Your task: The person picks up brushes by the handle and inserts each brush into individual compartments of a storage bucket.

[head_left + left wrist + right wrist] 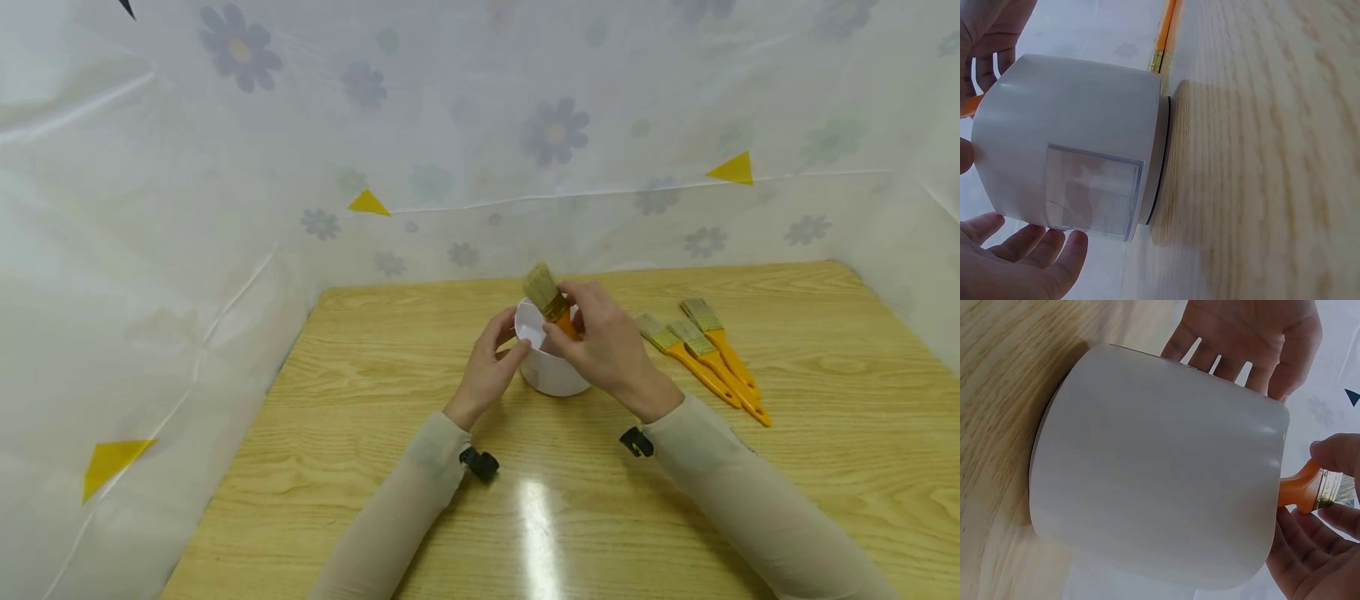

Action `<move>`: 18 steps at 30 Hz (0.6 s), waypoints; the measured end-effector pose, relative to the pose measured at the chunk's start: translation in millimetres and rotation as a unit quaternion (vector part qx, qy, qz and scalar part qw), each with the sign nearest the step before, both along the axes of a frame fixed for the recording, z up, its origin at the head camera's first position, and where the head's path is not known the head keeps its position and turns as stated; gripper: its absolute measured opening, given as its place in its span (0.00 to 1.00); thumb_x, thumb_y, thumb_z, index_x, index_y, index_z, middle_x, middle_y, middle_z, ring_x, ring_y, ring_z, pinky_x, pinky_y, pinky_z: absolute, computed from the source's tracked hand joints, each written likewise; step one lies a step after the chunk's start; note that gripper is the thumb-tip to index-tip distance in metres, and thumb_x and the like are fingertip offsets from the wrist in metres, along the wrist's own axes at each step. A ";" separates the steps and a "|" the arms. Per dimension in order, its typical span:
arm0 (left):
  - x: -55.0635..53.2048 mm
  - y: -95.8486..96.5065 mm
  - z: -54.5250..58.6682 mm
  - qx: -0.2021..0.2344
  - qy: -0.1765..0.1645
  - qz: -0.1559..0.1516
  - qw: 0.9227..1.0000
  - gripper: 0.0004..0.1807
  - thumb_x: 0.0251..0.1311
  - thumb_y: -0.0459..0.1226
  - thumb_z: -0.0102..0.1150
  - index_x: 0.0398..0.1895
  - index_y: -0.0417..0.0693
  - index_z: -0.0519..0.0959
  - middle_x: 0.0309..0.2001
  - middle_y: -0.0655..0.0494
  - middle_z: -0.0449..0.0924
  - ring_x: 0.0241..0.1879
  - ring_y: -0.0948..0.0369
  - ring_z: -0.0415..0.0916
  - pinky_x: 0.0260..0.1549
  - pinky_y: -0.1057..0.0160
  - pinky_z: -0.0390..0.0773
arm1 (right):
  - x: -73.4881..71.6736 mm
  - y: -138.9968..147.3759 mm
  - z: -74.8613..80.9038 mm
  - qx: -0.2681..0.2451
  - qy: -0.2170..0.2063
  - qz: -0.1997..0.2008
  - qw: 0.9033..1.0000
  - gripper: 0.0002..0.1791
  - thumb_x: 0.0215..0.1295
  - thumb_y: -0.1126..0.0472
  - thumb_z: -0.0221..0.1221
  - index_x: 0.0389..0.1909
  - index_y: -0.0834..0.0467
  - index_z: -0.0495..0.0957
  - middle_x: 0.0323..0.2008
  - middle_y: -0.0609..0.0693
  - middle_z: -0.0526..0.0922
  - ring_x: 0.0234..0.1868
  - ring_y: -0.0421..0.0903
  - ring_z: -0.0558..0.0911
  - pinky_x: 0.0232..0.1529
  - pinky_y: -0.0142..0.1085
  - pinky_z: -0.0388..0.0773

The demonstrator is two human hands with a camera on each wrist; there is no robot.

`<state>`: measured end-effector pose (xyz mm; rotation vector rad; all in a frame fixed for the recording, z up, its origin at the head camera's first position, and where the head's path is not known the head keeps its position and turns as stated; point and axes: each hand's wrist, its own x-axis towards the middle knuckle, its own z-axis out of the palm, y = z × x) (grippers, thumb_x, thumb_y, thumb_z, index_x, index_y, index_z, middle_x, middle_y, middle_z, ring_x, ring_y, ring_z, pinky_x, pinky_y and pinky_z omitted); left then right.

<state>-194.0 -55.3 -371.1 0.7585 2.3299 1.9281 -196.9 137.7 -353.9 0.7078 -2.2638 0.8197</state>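
A white container (555, 377) with a slanted open top stands on the table, and the left wrist view shows a clear window (1094, 190) in its side. My left hand (486, 368) holds its left side, with the thumb at the rim and the fingers along the wall. The right hand (609, 346) pinches a paintbrush (543, 287) near its metal band, above the container's mouth. Its bristles point up, and its orange handle (1297, 487) runs down behind the rim, where the lower part is hidden.
Several paintbrushes with orange handles (720, 367) lie fanned on the wooden table (390, 375), right of the right hand. White floral sheeting (465, 125) hangs behind the table and along its sides, with yellow triangles (731, 169) on it.
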 end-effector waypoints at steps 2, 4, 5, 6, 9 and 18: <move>0.0 -0.1 -0.6 0.000 0.000 -0.001 1.000 0.30 0.69 0.31 0.47 0.71 0.31 0.53 0.65 0.31 0.60 0.64 0.39 0.60 0.57 0.41 0.67 | 0.3 0.2 -0.7 0.001 0.002 0.000 1.000 0.27 0.56 0.61 0.66 0.55 0.64 0.70 0.38 0.57 0.74 0.26 0.47 0.73 0.23 0.36 0.72; -0.2 -0.1 -1.3 0.001 0.001 -0.002 1.000 0.30 0.69 0.31 0.47 0.71 0.31 0.53 0.65 0.31 0.60 0.64 0.39 0.60 0.57 0.41 0.67 | 0.7 0.1 -1.3 0.002 0.000 -0.001 1.000 0.27 0.56 0.61 0.67 0.55 0.64 0.70 0.39 0.57 0.74 0.26 0.48 0.74 0.23 0.36 0.73; -0.3 -0.3 -1.7 0.003 0.000 -0.003 1.000 0.30 0.69 0.31 0.47 0.71 0.31 0.53 0.65 0.31 0.60 0.64 0.39 0.60 0.57 0.41 0.67 | 1.1 0.0 -1.4 0.003 -0.001 -0.002 1.000 0.27 0.56 0.61 0.67 0.55 0.64 0.70 0.39 0.57 0.74 0.26 0.48 0.74 0.23 0.36 0.73; -0.4 -0.4 -2.1 0.003 0.001 -0.004 1.000 0.30 0.69 0.31 0.47 0.71 0.31 0.53 0.65 0.31 0.60 0.64 0.38 0.60 0.57 0.41 0.67 | 1.7 -0.1 -1.6 0.003 -0.003 -0.003 1.000 0.27 0.56 0.61 0.67 0.55 0.64 0.70 0.39 0.57 0.74 0.26 0.48 0.75 0.23 0.36 0.73; -0.7 -0.4 -2.7 0.006 0.001 -0.002 1.000 0.30 0.69 0.30 0.47 0.70 0.30 0.53 0.65 0.30 0.60 0.64 0.38 0.60 0.56 0.41 0.67 | 3.5 -0.6 -1.6 0.007 -0.012 -0.005 1.000 0.28 0.55 0.61 0.68 0.55 0.64 0.70 0.39 0.57 0.74 0.27 0.49 0.75 0.23 0.35 0.74; 0.1 -0.4 -2.1 0.003 0.003 0.001 1.000 0.30 0.69 0.31 0.48 0.71 0.31 0.54 0.65 0.31 0.60 0.64 0.39 0.60 0.57 0.40 0.67 | 6.3 -0.4 -4.3 0.013 -0.020 -0.009 1.000 0.29 0.55 0.60 0.68 0.55 0.63 0.69 0.39 0.56 0.74 0.27 0.48 0.75 0.23 0.35 0.74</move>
